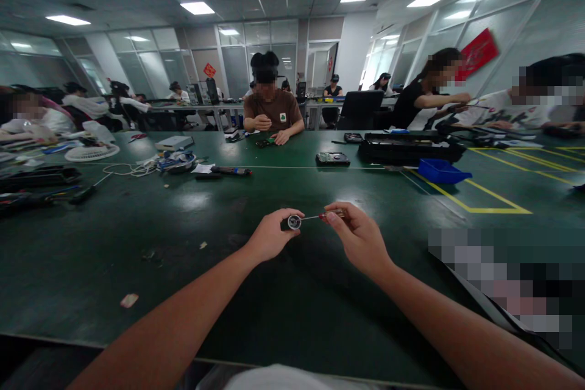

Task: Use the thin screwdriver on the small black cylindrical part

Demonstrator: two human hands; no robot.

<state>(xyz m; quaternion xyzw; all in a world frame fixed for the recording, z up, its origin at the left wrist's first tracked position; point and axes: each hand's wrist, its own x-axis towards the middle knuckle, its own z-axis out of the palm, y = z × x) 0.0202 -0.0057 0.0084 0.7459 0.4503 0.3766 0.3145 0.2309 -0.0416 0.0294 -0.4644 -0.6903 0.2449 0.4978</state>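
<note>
My left hand [273,235] is closed around a small dark cylindrical part [294,222] with a pale ring at the end that faces me. What kind of part it is, I cannot make out. Between its fingertips, my right hand [359,234] grips a screwdriver [333,214] by its clear and red handle. The thin metal shaft points left and its tip meets the side of the cylindrical part. Both hands are held above the green table [292,317], near its middle.
A hard drive [333,159] and a long black housing [411,149] lie beyond my hands, with a blue tray [442,171] to the right. Dark tools [223,172] and a cable bundle [176,161] lie left. A co-worker [274,106] sits opposite. Scraps [129,300] dot the tabletop.
</note>
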